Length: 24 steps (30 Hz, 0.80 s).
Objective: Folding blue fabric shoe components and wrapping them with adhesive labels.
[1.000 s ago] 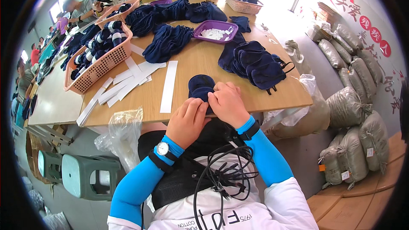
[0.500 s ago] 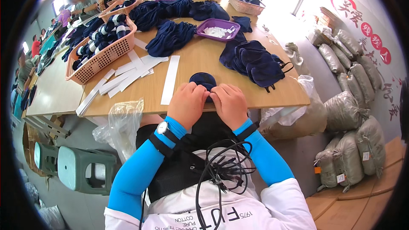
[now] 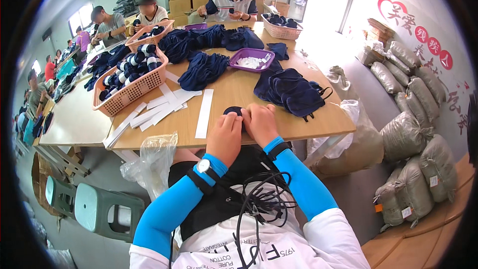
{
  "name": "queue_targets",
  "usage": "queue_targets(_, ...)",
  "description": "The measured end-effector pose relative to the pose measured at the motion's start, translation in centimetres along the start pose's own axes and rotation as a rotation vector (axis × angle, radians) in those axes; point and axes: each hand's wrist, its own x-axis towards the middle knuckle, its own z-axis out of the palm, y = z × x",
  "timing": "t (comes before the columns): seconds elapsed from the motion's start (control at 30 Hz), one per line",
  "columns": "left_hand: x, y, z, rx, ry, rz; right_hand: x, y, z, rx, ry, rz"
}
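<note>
Both my hands meet at the near edge of the table around a small folded or rolled navy cloth piece [image 3: 233,111]. My left hand [image 3: 224,138] grips it from the left with bent fingers. On the other side my right hand [image 3: 260,125] is closed on it too, and the fingers hide much of the cloth. To the right lies a fanned stack of flat navy cloth pieces [image 3: 294,92] with thin black straps. Long white paper strips [image 3: 204,113] lie to the left of my hands.
A pink basket [image 3: 132,87] of navy rolls with white bands stands at left, with other pink baskets [image 3: 283,31] farther off. Heaped navy cloth [image 3: 203,69] and a purple tray [image 3: 252,67] lie mid-table. Several people sit beyond. Green stools [image 3: 107,209] and stuffed sacks [image 3: 406,129] stand around.
The view has tilted up, showing more of the people across the table. My hands have drawn closer together, and less of the navy cloth piece shows between them.
</note>
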Motion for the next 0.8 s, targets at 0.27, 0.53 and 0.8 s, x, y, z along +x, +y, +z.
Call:
queue_targets(0.27, 0.5, -0.9, 0.8, -0.106, -0.062, -0.149, 1.6, 0.3, 1.0, -0.024, -0.045, 0.074)
queue_targets(0.53, 1.3, -3.6, 2.9, -0.06, -0.032, -0.081, 1.7, 0.3, 1.2, 0.29, -0.059, -0.111)
queue_targets(0.8, 3.1, -3.4, 3.4, 0.052, -0.198, -0.201, 2.4, 1.2, 2.8, 0.308, -0.04, 0.014)
